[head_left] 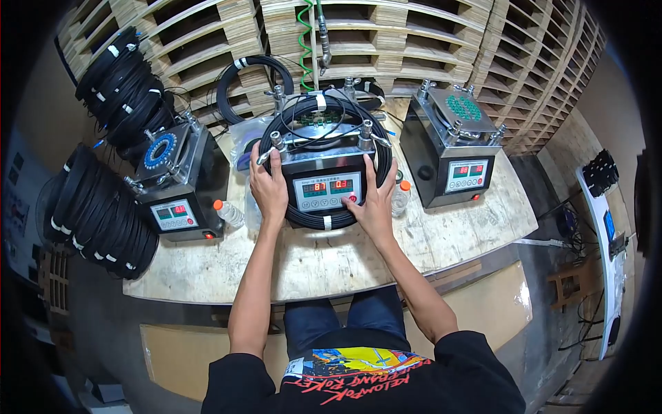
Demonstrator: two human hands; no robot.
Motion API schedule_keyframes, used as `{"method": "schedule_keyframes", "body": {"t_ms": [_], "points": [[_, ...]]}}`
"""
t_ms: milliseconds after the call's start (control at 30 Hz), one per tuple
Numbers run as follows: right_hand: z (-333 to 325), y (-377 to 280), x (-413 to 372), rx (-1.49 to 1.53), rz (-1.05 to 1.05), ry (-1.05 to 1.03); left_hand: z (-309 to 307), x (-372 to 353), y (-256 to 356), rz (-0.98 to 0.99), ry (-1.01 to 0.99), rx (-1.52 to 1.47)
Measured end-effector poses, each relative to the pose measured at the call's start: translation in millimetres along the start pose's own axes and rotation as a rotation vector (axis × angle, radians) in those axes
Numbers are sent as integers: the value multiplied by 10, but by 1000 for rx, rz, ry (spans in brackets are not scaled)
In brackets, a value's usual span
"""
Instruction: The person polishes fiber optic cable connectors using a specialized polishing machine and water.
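A large coil of black cable [327, 222], bound with white tape at top and bottom, loops around the front of the middle polishing-type machine [296, 169]. Its lower edge passes just below the machine's control panel, where red digits glow. My left hand [269, 190] grips the coil's left side, beside a metal clamp post. On the opposite side, my right hand [376, 207] holds the coil, thumb on or close to the panel's red button and fingers pointing up. Loose black cable strands cross over the machine's top plate.
A second machine [183, 186] stands at left, a third [452, 152] at right. Clear bottles with orange caps [231, 214] flank the middle one. Black cable coils [103, 214] are stacked at far left. Wooden pallets [407, 41] rise behind; a green spiral hose [305, 41] hangs there.
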State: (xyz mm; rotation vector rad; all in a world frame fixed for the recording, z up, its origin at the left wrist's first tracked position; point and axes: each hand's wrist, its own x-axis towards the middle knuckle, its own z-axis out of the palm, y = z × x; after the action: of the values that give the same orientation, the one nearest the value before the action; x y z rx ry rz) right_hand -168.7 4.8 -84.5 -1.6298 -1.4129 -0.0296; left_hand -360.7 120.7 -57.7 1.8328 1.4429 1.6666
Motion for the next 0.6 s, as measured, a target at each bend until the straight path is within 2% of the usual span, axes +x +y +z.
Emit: {"method": "schedule_keyframes", "body": {"t_ms": [367,600], "points": [[47,-112,-85,-102,66,10,7,2,-25,45,30,-74],[44,-106,-75,24,65,42,-2,-22,-72,-45,-15,-214]]}}
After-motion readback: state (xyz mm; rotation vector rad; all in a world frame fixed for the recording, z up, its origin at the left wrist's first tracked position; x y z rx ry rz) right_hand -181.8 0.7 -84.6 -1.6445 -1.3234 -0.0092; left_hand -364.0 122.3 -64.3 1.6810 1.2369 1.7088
